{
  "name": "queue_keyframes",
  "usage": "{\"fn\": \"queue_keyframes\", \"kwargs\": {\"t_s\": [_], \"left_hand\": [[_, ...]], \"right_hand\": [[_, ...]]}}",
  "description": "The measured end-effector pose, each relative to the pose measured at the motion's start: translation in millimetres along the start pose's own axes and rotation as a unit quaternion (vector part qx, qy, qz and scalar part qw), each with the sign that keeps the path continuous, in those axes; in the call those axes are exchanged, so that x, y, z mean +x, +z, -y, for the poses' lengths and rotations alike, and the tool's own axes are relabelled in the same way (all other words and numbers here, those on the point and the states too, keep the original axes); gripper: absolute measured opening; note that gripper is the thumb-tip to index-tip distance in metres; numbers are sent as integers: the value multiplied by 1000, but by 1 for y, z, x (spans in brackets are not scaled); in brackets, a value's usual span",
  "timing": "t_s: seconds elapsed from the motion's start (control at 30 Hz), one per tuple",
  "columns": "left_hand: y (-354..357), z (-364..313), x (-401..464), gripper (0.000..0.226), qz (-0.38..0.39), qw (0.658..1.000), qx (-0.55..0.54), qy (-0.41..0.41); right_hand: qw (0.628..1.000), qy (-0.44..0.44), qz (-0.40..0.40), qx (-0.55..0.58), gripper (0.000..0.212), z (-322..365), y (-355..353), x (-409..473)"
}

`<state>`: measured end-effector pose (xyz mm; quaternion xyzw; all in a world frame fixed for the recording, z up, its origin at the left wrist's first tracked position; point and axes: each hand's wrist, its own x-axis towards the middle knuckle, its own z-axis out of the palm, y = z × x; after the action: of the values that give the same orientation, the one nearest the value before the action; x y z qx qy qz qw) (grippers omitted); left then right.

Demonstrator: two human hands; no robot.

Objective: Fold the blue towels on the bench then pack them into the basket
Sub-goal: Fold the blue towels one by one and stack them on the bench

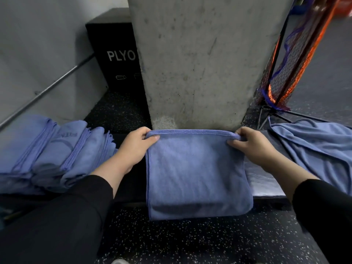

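Note:
A blue towel (196,172), folded double, hangs in front of me over the bench's front edge. My left hand (136,147) pinches its upper left corner and my right hand (253,145) pinches its upper right corner, holding the top hem taut. Several folded blue towels (51,153) lie in a row on the bench at the left. An unfolded blue towel (320,149) lies spread on the right. A black and orange mesh basket (285,73) stands at the upper right.
A grey concrete pillar (198,63) rises directly behind the held towel. A black box marked PLYO (116,60) sits behind it to the left, beside a grey wall with a metal rail (47,90). The dark bench (129,185) crosses the view above speckled black floor (190,242).

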<state>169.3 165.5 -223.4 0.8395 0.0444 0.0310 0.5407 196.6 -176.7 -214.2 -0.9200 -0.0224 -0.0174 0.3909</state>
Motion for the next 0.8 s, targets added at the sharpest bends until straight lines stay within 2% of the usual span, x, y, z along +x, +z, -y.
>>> {"fn": "queue_keyframes", "kwargs": {"t_s": [0.2,0.3,0.37,0.57,0.8], "left_hand": [[-22,-29,-37,23,-31,990,-138,-13],[-28,-44,-58,20,-45,983,-179,-21],[-32,-51,-69,19,-54,979,-194,-25],[-39,-81,-89,19,-94,974,-205,13],[-30,-82,-96,23,-67,983,-168,-9]], "right_hand": [[989,-8,2,148,29,25,-40,-41],[953,18,85,290,17,39,-54,-63],[932,31,118,342,13,45,-62,-77],[918,-15,10,397,20,65,-78,-99],[926,9,-35,375,17,62,-73,-102]]}}
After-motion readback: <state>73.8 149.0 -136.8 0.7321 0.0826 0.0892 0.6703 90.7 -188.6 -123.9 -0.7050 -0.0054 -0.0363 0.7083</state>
